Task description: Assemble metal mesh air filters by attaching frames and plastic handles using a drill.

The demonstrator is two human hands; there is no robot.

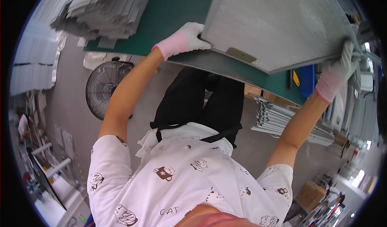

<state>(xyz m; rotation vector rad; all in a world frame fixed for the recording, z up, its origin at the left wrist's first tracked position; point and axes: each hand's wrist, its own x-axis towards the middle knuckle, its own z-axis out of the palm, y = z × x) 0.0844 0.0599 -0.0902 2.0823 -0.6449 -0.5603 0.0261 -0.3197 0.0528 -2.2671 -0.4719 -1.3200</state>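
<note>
A large grey rectangular panel with a fine mesh-like face point(278, 23) is held tilted over a green tabletop point(173, 9). A small olive-grey plate or label point(241, 55) lies along its near edge. My left hand point(188, 38), in a white glove with a pink cuff, grips the panel's left side near its near left corner. My right hand point(340, 67), gloved the same way, is closed on the panel's right edge, its fingertips partly blurred and hidden there.
Stacked grey mesh sheets point(109, 11) stand on the table's left. Right of the panel lie a yellow-and-black tool point(296, 78) and a blue tray point(307, 80). A black floor fan point(105, 88) stands below left; long metal profiles point(278, 118) are piled below right, and a cardboard box point(310, 195) is farther off.
</note>
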